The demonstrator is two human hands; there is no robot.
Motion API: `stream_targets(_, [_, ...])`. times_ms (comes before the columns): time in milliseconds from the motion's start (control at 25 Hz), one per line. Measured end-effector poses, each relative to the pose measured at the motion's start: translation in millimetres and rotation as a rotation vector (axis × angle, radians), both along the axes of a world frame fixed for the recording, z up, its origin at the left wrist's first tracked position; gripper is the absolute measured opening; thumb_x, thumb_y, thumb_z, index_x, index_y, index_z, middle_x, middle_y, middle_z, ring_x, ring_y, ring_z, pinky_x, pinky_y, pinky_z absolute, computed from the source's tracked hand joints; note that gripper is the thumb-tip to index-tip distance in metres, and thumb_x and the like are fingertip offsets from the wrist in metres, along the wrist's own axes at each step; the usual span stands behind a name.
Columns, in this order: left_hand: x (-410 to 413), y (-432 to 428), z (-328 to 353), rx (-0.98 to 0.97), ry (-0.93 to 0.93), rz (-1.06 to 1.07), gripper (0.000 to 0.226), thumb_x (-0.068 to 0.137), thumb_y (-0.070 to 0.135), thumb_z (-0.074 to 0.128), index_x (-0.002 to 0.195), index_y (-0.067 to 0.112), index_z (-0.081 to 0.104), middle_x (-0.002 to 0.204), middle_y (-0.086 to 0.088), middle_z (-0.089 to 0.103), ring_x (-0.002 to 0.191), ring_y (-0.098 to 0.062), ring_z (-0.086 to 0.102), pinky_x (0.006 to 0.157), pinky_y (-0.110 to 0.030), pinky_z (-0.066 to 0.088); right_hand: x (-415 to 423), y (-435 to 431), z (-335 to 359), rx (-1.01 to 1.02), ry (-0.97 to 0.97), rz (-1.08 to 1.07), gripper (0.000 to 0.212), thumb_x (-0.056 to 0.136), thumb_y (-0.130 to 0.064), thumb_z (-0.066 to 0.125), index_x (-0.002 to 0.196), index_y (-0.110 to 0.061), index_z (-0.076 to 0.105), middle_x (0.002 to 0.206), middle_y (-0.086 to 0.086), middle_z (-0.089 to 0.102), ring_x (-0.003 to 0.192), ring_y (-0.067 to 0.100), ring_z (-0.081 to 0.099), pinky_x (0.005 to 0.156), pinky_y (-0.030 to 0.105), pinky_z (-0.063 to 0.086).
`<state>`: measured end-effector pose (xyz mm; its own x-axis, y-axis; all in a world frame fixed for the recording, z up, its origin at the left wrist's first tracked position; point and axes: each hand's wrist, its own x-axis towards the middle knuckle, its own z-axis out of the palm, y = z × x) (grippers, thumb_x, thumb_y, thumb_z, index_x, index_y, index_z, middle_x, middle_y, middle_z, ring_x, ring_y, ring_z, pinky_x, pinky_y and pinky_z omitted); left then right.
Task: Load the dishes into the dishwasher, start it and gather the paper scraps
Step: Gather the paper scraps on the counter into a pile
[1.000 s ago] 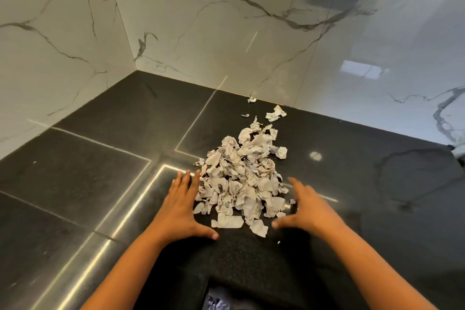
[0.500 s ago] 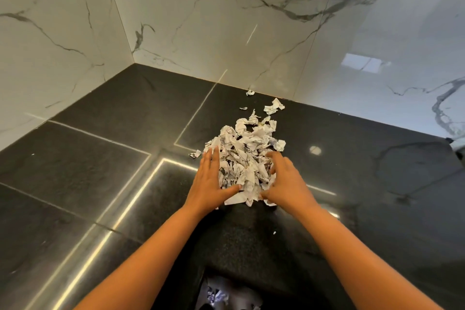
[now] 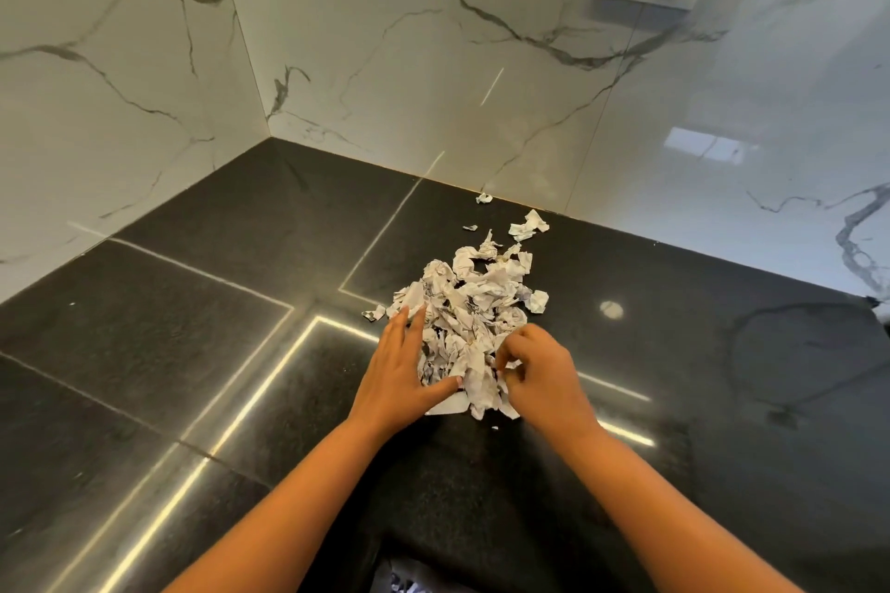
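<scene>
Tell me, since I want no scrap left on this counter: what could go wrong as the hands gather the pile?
1. The left hand and right hand bracket only the near end of the pile of paper scraps; the loose scraps by the wall lie beyond them and may get missed.
2. The tiny bit on the pile's near side could be dragged off the counter front.

Your left hand [image 3: 397, 376] sits flat against the paper scraps [image 3: 474, 299] on the black counter [image 3: 192, 342], right hand [image 3: 542, 376] curled round their near edge.
</scene>
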<state>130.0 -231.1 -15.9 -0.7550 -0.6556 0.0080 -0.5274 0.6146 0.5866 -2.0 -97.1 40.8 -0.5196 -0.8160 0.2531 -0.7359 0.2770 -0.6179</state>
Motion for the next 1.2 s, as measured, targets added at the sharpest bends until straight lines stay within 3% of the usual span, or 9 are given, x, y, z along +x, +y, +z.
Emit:
stream_targets(80, [0.0, 1.0, -0.4, -0.035, -0.028, -0.015, 0.112, 0.063, 0.087, 0.037, 0.148, 0.031, -0.012, 0.157, 0.004, -0.015, 0.144, -0.014, -0.016, 0.119, -0.038, 0.003, -8.2, -1.7, -7.1, 0.005, 0.208, 0.003, 0.020, 0.076, -0.004, 0.068, 0.094, -0.012, 0.067, 0.106, 0.003, 0.061, 0.105, 0.023, 0.053, 0.088, 0.026, 0.044])
stream_targets(120, [-1.4, 1.0, -0.5, -0.081, -0.045, -0.025, 0.113, 0.061, 0.092, 0.027, 0.147, 0.031, -0.013, 0.156, 0.003, -0.018, 0.143, -0.015, -0.020, 0.118, -0.039, 0.000, -9.6, -4.5, -8.8, 0.130, 0.235, 0.042, 0.035, 0.083, -0.016, 0.066, 0.117, -0.012, 0.061, 0.129, 0.005, 0.054, 0.125, 0.026, 0.043, 0.102, 0.030, 0.035])
stream_targets(240, [-11.4, -3.5, 3.7, -0.250, -0.078, -0.053, 0.108, 0.061, 0.092, 0.005, 0.148, 0.030, -0.012, 0.155, -0.002, -0.021, 0.140, -0.020, -0.027, 0.114, -0.038, -0.012, -9.8, -13.1, -15.5, 0.464, 0.161, 0.232, 0.058, 0.095, -0.034, 0.047, 0.147, -0.023, 0.024, 0.155, -0.003, 0.018, 0.144, 0.015, 0.009, 0.115, 0.028, 0.008])
stream_targets(480, [-34.9, -32.6, 6.8, -0.326, -0.167, -0.084, 0.093, 0.063, 0.092, 0.005, 0.143, 0.048, -0.008, 0.155, 0.001, -0.018, 0.141, -0.027, -0.024, 0.112, -0.053, -0.012, -44.4, -40.5, 5.4, 0.109, 0.149, 0.053, 0.047, 0.089, -0.022, 0.056, 0.134, -0.016, 0.048, 0.139, 0.001, 0.045, 0.130, 0.017, 0.036, 0.106, 0.020, 0.024])
stream_targets(680, [-38.1, -35.2, -1.4, -0.393, -0.191, -0.114, 0.090, 0.068, 0.092, 0.015, 0.145, 0.047, -0.002, 0.157, -0.001, -0.003, 0.145, -0.027, -0.007, 0.115, -0.052, -0.002, -85.8, -75.0, -5.3, 0.390, 0.170, 0.006, 0.059, 0.091, -0.047, 0.049, 0.143, -0.024, 0.033, 0.153, 0.001, 0.026, 0.141, 0.023, 0.019, 0.114, 0.037, 0.021])
stream_targets(760, [-39.3, -36.5, -2.7, -0.410, -0.182, -0.116, 0.089, 0.070, 0.091, 0.019, 0.146, 0.045, 0.005, 0.157, -0.005, 0.009, 0.145, -0.030, 0.004, 0.115, -0.053, 0.006, -86.5, -84.6, -8.1, 0.465, 0.089, 0.091, 0.059, 0.091, -0.048, 0.048, 0.144, -0.025, 0.032, 0.150, 0.001, 0.033, 0.139, 0.024, 0.027, 0.113, 0.038, 0.026])
stream_targets(960, [-43.1, -37.1, -6.2, -0.424, -0.169, -0.124, 0.089, 0.073, 0.088, 0.025, 0.146, 0.037, 0.016, 0.155, -0.008, 0.021, 0.144, -0.030, 0.013, 0.112, -0.050, 0.006, -67.4, -80.7, 12.2, 0.399, 0.098, 0.135, 0.058, 0.081, -0.058, 0.057, 0.132, -0.032, 0.049, 0.134, -0.011, 0.054, 0.118, 0.010, 0.052, 0.093, 0.031, 0.045])
stream_targets(1120, [-42.6, -36.9, -4.3, -0.423, -0.194, -0.137, 0.092, 0.073, 0.088, 0.027, 0.145, 0.032, 0.027, 0.154, -0.009, 0.024, 0.143, -0.030, 0.014, 0.109, -0.052, 0.011, -109.9, -118.5, 29.2, 0.252, 0.168, -0.031, 0.066, 0.074, -0.071, 0.054, 0.128, -0.032, 0.054, 0.133, -0.007, 0.054, 0.125, 0.016, 0.045, 0.096, 0.038, 0.043])
stream_targets(1200, [-42.3, -36.3, -4.3, -0.406, -0.203, -0.139, 0.093, 0.072, 0.088, 0.028, 0.145, 0.032, 0.027, 0.154, -0.008, 0.024, 0.143, -0.028, 0.013, 0.108, -0.052, 0.012, -148.6, -144.3, 18.6, 0.332, 0.179, -0.115, 0.068, 0.077, -0.070, 0.051, 0.132, -0.031, 0.049, 0.144, 0.002, 0.042, 0.133, 0.025, 0.034, 0.102, 0.045, 0.038])
